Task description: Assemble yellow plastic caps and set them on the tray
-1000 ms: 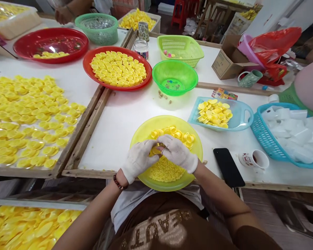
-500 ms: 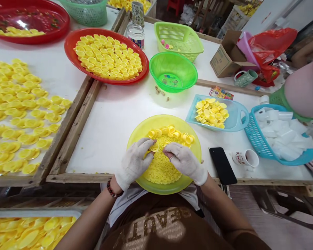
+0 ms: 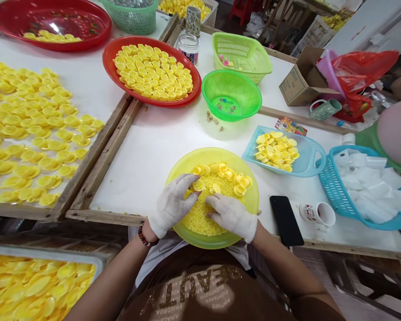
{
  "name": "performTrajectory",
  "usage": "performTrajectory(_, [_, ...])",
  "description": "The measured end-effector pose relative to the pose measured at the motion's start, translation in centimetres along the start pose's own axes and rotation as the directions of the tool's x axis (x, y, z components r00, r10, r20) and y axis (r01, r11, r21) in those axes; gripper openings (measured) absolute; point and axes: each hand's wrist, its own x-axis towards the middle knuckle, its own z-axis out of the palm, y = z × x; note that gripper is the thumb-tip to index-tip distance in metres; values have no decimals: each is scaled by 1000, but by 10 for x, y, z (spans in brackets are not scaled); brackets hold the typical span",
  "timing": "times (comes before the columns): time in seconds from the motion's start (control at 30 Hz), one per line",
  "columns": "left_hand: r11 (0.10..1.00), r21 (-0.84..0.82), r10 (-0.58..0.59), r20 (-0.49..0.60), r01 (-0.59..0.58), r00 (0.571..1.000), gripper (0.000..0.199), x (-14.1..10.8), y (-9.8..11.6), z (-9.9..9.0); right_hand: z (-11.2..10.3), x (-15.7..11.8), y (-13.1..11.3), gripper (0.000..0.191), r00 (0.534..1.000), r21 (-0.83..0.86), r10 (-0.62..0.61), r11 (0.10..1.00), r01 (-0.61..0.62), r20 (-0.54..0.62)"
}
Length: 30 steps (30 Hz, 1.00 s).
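Note:
The yellow bowl (image 3: 254, 178) at the table's front edge holds a heap of small yellow beads (image 3: 202, 223). Several yellow cups (image 3: 242, 183) line its far side. My left hand (image 3: 175, 203), in a white glove with bare fingertips, pinches a yellow cup (image 3: 198, 185) over the beads. My right hand (image 3: 232, 216), gloved likewise, reaches down at the beads with thumb and fingers apart; its fingertips are partly hidden. Just beyond them a yellow oval lid (image 3: 215, 188) lies on the heap.
A light-blue tray (image 3: 307, 154) of yellow pieces, a black phone (image 3: 286, 220), a mug (image 3: 317, 214) and a blue basket (image 3: 337, 187) stand right. Behind are a green basin (image 3: 232, 96) and a red tray (image 3: 197, 84) of filled rows. Wooden strips (image 3: 103, 154) edge the table.
My right hand has moved down and left to the beads, its fingers parting. The oval lid now shows on the heap. My left hand still holds the cup; the view has shifted slightly.

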Motion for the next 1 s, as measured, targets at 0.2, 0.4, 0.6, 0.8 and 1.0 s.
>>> performTrajectory(0.2, [999, 31, 10, 52, -12, 999, 27, -2, -2, 1, -2, -4, 7, 19, 974, 210, -173, 957, 201, -144])
performTrajectory(0.4, [997, 67, -39, 147, 30, 988, 24, -1, 0, 2, -28, 8, -6, 13, 835, 435, -49, 836, 335, -548])
performTrajectory(0.6, [996, -72, -48, 34, 50, 998, 27, -5, 5, -1, -36, -1, 4, 17, 853, 399, 23, 890, 220, -522])
performTrajectory(0.8, [987, -98, -152, -264, 130, 952, 35, -9, -17, -43, 3, -15, 6, 26, 991, 212, 15, 977, 13, -130])
performTrajectory(1.0, [886, 102, -318, -578, 452, 752, 34, -36, -93, -130, 22, -13, -13, 25, 997, 124, -3, 992, -6, 72])
